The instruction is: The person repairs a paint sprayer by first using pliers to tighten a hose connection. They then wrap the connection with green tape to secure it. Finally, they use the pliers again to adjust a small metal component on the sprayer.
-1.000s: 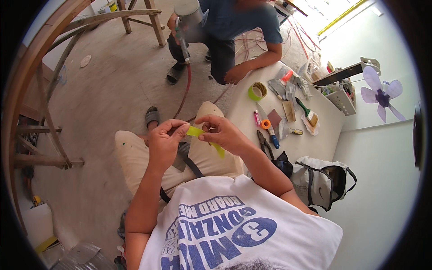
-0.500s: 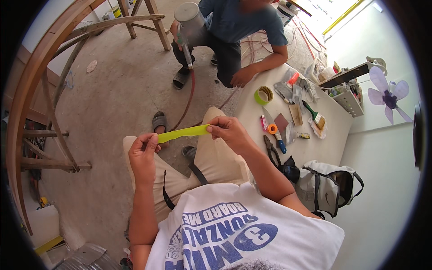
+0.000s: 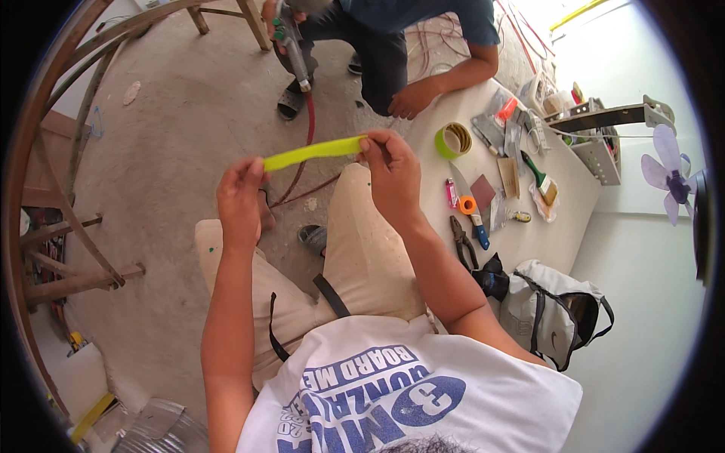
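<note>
A strip of lime-green tape (image 3: 313,152) is stretched between my two hands, above my knees. My left hand (image 3: 240,200) pinches its left end, and my right hand (image 3: 390,175) pinches the right end, a little higher. On the pale bench (image 3: 556,241) at my right lie a roll of green tape (image 3: 454,129), a blue-handled knife (image 3: 481,234), a small orange ring (image 3: 467,204), a pink lighter (image 3: 451,192), pliers (image 3: 461,240), a green paintbrush (image 3: 534,171) and several scrapers (image 3: 510,142).
A co-worker (image 3: 370,38) crouches ahead, holding a spray gun (image 3: 294,53) on a red hose (image 3: 310,121), one hand by the bench. Wooden frames (image 3: 83,226) stand at left. A bag (image 3: 547,317) and a purple fan (image 3: 668,177) are at right, near the wall.
Over the last second my hands have moved apart, stretching the strip straight, and then risen higher in view with it. The co-worker and room sit slightly differently in the picture.
</note>
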The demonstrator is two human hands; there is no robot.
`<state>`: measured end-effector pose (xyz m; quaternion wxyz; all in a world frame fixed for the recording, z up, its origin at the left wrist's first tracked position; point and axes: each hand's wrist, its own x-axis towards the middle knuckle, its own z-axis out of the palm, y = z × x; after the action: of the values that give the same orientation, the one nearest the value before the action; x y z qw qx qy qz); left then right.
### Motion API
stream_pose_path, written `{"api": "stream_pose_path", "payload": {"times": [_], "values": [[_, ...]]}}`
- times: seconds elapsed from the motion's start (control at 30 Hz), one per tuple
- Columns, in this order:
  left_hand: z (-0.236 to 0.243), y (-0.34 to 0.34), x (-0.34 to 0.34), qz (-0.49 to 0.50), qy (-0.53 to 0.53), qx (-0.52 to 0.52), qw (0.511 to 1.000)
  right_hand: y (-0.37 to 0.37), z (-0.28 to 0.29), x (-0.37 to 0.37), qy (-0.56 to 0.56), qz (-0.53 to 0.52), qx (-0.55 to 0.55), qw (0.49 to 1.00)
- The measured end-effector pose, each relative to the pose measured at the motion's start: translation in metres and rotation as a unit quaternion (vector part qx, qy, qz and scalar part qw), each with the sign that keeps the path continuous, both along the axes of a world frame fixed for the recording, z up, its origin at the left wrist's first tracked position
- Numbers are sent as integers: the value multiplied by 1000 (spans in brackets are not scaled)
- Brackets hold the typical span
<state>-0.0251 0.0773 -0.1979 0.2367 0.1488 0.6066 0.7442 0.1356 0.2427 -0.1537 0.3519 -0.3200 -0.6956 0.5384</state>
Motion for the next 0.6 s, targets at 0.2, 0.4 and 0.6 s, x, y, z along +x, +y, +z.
{"api": "stream_pose_path", "payload": {"times": [0.2, 0.4, 0.6], "values": [[-39, 78, -47, -73, -78, 92, 990, 33, -8, -24, -14, -32, 125, 991], [-77, 132, -61, -62, -125, 208, 968, 43, -7, -39, -11, -19, 258, 966], [-96, 140, -68, -172, -199, 279, 924, 39, -10, -45, -14, 19, 289, 957]]}}
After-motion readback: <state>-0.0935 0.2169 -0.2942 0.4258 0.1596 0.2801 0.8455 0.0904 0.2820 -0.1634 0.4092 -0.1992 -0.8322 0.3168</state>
